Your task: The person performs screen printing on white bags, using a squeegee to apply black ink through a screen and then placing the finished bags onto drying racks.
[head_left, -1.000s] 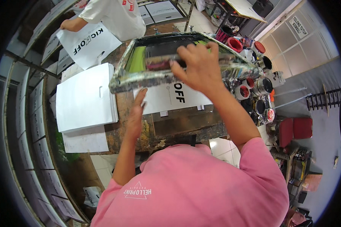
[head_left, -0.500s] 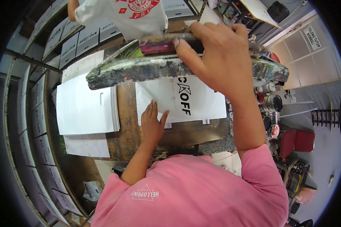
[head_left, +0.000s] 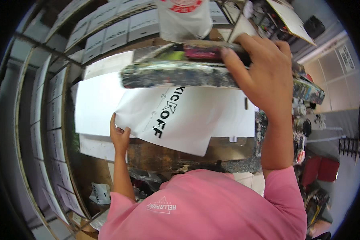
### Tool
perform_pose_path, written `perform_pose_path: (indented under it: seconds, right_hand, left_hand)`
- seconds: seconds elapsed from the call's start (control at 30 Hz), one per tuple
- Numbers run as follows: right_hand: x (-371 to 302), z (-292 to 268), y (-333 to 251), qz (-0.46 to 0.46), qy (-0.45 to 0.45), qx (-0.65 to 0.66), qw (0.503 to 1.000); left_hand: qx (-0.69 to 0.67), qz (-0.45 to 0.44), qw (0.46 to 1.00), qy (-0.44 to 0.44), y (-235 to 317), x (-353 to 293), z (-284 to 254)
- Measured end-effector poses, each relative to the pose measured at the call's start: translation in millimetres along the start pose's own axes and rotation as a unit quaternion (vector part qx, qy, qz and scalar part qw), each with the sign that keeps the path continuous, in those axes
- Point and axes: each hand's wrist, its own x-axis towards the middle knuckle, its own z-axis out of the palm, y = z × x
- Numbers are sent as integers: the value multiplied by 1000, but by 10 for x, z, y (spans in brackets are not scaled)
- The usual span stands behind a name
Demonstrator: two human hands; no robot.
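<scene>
My right hand (head_left: 266,72) grips the near edge of a paint-crusted screen-printing frame (head_left: 172,76), tilted up above the table. A squeegee-like bar with a magenta patch (head_left: 204,53) lies behind that edge. Below the frame, my left hand (head_left: 121,138) pinches the left corner of a white plastic bag (head_left: 184,136) with black printed letters. This bag is lifted and skewed, its near edge curving over the table. Beneath it, another white bag (head_left: 240,120) with a handle slot lies flat on the right. A stack of white bags (head_left: 96,104) is at the left.
Racks of printed white bags (head_left: 40,136) line the left side and the back. Ink pots (head_left: 304,127) crowd the table's right end. Across the table stands another person in a white shirt (head_left: 184,24). A red chair (head_left: 320,170) is at the right.
My left hand has taken hold of the printed bag and drawn its corner leftward, turning it askew and uncovering another bag beneath. My right hand still keeps the frame raised. The view has shifted.
</scene>
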Motion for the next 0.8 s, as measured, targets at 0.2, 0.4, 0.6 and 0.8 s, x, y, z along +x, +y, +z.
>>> perform_pose_path:
  seconds: [0.2, 0.4, 0.6, 0.8]
  right_hand:
    - [-193, -49, -175, 18, -29, -21, 999]
    - [-312, 2, -292, 16, -25, 17, 999]
    - [-971, 134, -296, 11, -132, -29, 991]
    - [-2194, 1016, 126, 2, -401, 154, 903]
  left_hand:
    - [194, 119, 974, 11, -1089, 1025, -1336]
    - [412, -8, 903, 124, -1079, 1504, -1624]
    - [-396, 59, 831, -387, 1190, -732, 444]
    - [-553, -346, 722, -230, 671, -1711, 913]
